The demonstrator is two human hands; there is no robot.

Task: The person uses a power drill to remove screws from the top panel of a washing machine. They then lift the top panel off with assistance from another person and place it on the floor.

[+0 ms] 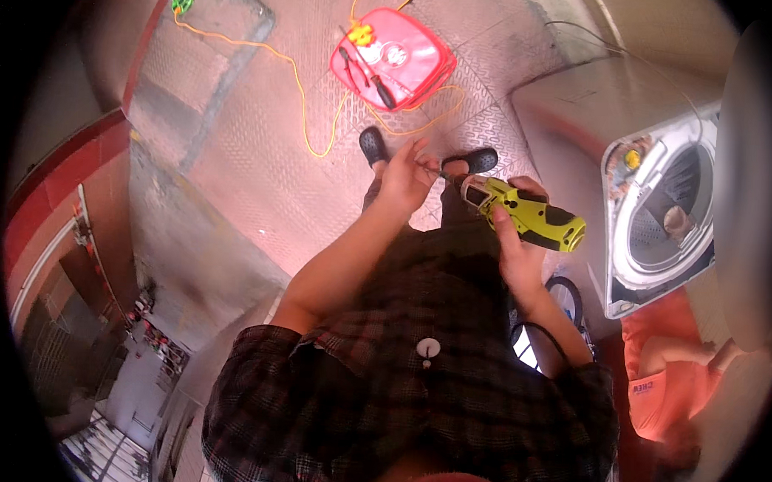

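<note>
Green power tool (pixel 535 219) between hands (pixel 522 261); orange garment (pixel 665 404) bears lettering.

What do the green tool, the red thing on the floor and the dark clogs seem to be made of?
Green tool: probably smooth plastic with a slight sheen and moulded contours; its black patches may be rubber.
Red thing: likely glossy plastic, going by its bright highlight and rounded rim.
Dark clogs: matte, perhaps foam or rubber, given the small holes on top.
</note>
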